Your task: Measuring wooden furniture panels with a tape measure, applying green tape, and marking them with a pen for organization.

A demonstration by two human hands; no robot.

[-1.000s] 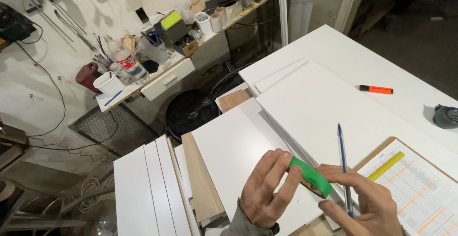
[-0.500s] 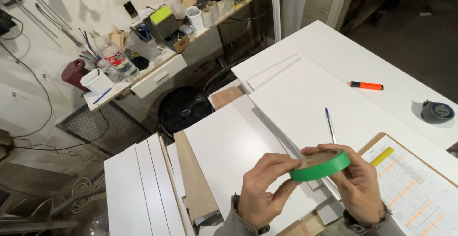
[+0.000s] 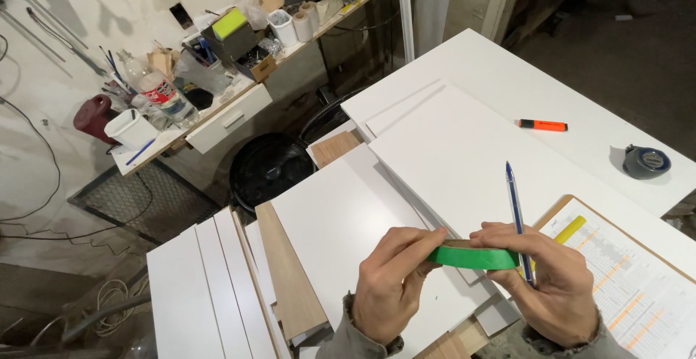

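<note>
Green tape roll (image 3: 473,258), blue pen (image 3: 516,207), orange marker (image 3: 543,125), white panels (image 3: 464,156).

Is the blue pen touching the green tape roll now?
Cannot tell. In the head view the blue pen crosses just behind the green tape roll, inside the right hand.

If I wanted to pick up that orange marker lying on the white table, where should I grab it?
Grip the orange marker around the middle of its barrel, coming straight down from above. It lies flat and alone on the white table, with bare surface on both long sides, so fingers can likely close across its narrow width.
</note>
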